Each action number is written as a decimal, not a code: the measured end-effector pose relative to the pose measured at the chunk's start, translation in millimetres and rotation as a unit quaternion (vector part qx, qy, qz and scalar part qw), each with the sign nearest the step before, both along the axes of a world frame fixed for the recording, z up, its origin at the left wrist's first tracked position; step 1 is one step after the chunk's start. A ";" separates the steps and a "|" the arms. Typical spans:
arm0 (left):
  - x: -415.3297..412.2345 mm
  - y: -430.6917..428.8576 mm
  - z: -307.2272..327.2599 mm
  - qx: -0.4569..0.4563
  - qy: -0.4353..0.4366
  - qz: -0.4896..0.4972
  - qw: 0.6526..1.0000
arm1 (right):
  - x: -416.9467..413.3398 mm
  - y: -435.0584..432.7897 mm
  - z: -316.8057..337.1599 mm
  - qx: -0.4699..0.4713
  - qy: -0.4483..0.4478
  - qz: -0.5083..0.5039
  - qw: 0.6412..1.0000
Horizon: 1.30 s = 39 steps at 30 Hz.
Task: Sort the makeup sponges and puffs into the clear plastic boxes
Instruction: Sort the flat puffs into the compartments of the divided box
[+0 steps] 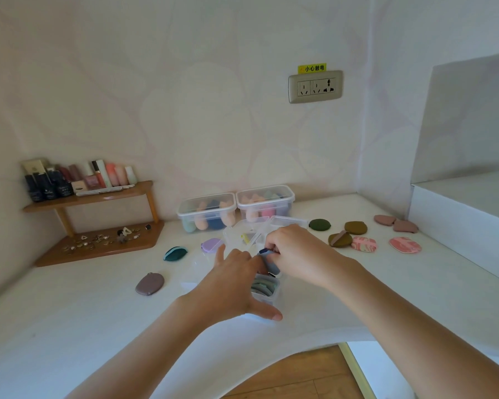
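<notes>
At centre frame my right hand pinches a grey puff over the box, seemingly full; my left hand, fingers spread, braces it. Forcing could tip it.

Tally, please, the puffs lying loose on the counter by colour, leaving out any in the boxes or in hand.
teal puff: 1
lilac puff: 1
mauve-grey puff: 1
dark green puff: 1
olive puffs: 2
pink marbled puffs: 2
dusty rose puffs: 2
Total: 10
</notes>
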<state>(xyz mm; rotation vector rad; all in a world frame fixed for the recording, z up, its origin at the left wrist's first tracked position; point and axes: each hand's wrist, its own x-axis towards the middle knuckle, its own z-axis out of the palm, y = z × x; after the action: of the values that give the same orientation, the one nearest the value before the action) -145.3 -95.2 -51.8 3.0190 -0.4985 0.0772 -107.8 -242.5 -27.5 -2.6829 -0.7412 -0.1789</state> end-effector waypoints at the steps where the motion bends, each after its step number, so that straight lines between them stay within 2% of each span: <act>1: 0.3 1.1 -2.8 -0.005 -0.005 0.001 1.000 | 1.1 0.8 -1.8 -0.004 0.001 0.000 1.000; 7: -3.3 6.4 -15.2 -0.051 -0.050 0.001 0.997 | 3.7 4.5 -11.8 -0.038 -0.035 -0.004 0.999; 12: -5.4 8.8 -21.0 -0.047 -0.079 -0.017 0.996 | 6.7 8.2 -24.0 -0.087 -0.068 -0.010 0.994; 16: -7.3 8.5 -23.4 -0.038 -0.091 -0.024 0.995 | 4.6 10.1 -20.3 -0.049 -0.172 -0.069 0.982; 19: -8.3 9.2 -23.1 -0.039 -0.108 -0.027 0.993 | 6.3 10.9 -26.9 -0.071 -0.116 -0.049 0.990; 25: -7.1 9.8 -24.7 -0.054 -0.129 -0.036 0.990 | 3.2 2.7 -18.7 -0.018 -0.003 0.004 1.000; 29: -7.2 9.9 -24.6 -0.058 -0.130 -0.039 0.989 | 0.9 3.6 -17.1 -0.028 -0.050 -0.012 0.998; 31: -7.3 9.6 -24.4 -0.055 -0.130 -0.040 0.989 | 2.3 5.2 -18.7 -0.040 -0.041 0.003 0.998; 36: -8.5 9.9 -25.5 -0.078 -0.122 -0.034 0.989 | 5.0 -6.5 -11.6 0.037 0.100 0.032 0.994; 39: -9.3 8.1 -23.7 -0.082 -0.106 -0.027 0.991 | 8.9 -13.6 -13.6 0.091 0.137 0.035 0.986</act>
<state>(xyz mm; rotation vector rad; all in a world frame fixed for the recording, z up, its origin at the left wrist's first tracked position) -154.6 -87.1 -75.6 2.8479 -0.5606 0.4167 -98.9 -256.1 -41.1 -2.4375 -0.6945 0.1329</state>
